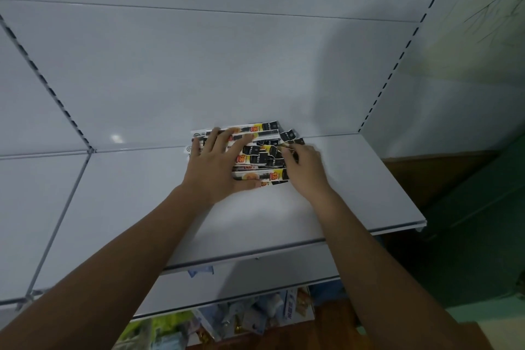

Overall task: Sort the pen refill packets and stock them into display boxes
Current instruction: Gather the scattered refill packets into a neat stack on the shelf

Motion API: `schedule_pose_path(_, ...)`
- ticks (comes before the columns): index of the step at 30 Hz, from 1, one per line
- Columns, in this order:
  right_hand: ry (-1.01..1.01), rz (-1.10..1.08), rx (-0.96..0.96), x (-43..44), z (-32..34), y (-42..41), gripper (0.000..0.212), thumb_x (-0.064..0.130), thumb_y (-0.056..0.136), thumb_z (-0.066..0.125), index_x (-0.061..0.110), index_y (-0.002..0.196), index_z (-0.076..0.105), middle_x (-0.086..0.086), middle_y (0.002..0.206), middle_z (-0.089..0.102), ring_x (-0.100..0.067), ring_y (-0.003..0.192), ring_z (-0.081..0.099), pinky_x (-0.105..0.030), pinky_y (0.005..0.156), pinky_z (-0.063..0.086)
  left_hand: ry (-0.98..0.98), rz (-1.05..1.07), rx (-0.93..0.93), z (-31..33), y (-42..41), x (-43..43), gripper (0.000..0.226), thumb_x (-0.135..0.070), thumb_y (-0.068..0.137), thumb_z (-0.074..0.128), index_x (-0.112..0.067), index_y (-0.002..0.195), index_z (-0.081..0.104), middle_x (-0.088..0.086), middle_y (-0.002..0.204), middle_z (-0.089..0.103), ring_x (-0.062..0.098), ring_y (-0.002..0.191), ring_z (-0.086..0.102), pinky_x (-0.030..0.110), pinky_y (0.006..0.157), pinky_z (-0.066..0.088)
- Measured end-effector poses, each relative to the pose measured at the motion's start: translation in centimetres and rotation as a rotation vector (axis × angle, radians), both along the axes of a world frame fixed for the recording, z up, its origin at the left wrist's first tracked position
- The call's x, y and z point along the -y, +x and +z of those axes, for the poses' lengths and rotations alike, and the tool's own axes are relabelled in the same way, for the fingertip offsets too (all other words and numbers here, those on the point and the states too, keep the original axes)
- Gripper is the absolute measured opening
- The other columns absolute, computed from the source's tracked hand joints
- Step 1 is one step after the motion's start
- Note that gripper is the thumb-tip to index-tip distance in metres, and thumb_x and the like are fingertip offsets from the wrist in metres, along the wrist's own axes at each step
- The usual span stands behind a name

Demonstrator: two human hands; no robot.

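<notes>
A heap of long pen refill packets (255,155), black, white and yellow-orange, lies at the back of a white metal shelf (355,187). My left hand (218,165) rests flat on the left half of the heap, fingers spread, thumb along the front packet. My right hand (304,167) is at the right end of the heap, its fingers curled around the black packet ends there. Part of the heap is hidden under both hands. No display box is in view.
The shelf meets a white back panel (199,65) with slotted uprights at left (51,88) and right (397,57). A neighbouring shelf (34,207) lies to the left. Below the front edge, a lower shelf holds mixed packaged goods (244,318). Green wall and floor at right.
</notes>
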State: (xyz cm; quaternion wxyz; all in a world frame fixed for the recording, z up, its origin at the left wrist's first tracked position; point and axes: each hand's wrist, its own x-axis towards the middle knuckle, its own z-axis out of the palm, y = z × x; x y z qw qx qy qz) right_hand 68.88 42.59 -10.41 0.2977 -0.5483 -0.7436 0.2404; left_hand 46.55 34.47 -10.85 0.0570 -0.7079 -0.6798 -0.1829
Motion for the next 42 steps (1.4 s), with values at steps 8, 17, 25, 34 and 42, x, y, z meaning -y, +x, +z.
schedule_pose_path(8, -0.021, -0.178, -0.237, -1.6, 0.6, 1.7, 0.033, 0.044, 0.105, 0.048, 0.021, 0.115, 0.071, -0.008, 0.117, 0.068, -0.024, 0.114, 0.061, -0.034, 0.092, 0.049, -0.045, 0.001, 0.022, 0.3, -0.3, 0.1, 0.112, -0.107, 0.066, 0.038, -0.054, 0.161, 0.013, 0.009, 0.172, 0.024, 0.033, 0.16, 0.017, 0.066, 0.125, 0.017)
schedule_pose_path(17, -0.15, -0.008, -0.178, -1.7, 1.1, -1.9, 0.045, 0.05, 0.108, 0.038, 0.016, 0.112, 0.067, -0.001, 0.103, 0.071, -0.017, 0.096, 0.065, -0.023, 0.071, 0.044, -0.104, -0.037, 0.069, 0.8, -0.5, 0.6, 0.114, -0.105, 0.065, 0.041, -0.054, 0.162, 0.011, 0.007, 0.175, 0.012, 0.033, 0.163, 0.005, 0.068, 0.126, 0.007)
schedule_pose_path(25, -0.048, -0.122, -0.26, -1.0, 0.5, -1.5, 0.049, 0.048, 0.108, 0.045, 0.016, 0.142, 0.058, -0.006, 0.141, 0.058, -0.02, 0.131, 0.053, -0.024, 0.099, 0.038, -0.002, -0.037, 0.124, 1.0, -1.5, 2.5, 0.111, -0.1, 0.074, 0.046, -0.049, 0.165, 0.009, 0.003, 0.177, 0.0, 0.028, 0.163, -0.007, 0.069, 0.126, 0.003)
schedule_pose_path(34, -0.068, -0.088, -0.174, -0.2, 0.7, -3.1, 0.051, 0.054, 0.109, 0.03, 0.022, 0.137, 0.059, -0.002, 0.136, 0.062, -0.019, 0.121, 0.058, -0.03, 0.095, 0.04, -0.03, 0.329, 0.619, 0.0, -1.0, 2.3, 0.083, -0.082, 0.093, 0.043, -0.039, 0.162, 0.03, 0.011, 0.175, 0.013, 0.034, 0.162, 0.005, 0.057, 0.129, 0.015)
schedule_pose_path(42, -0.181, -0.105, -0.498, 0.2, 0.1, -5.0, 0.045, 0.04, 0.109, 0.033, 0.023, 0.137, 0.064, 0.007, 0.104, 0.074, -0.016, 0.1, 0.07, -0.038, 0.091, 0.057, 0.033, 0.369, 0.796, -0.5, 0.9, -0.4, 0.077, -0.079, 0.086, 0.05, -0.036, 0.149, 0.051, 0.003, 0.163, 0.037, 0.028, 0.148, 0.042, 0.054, 0.114, 0.045)
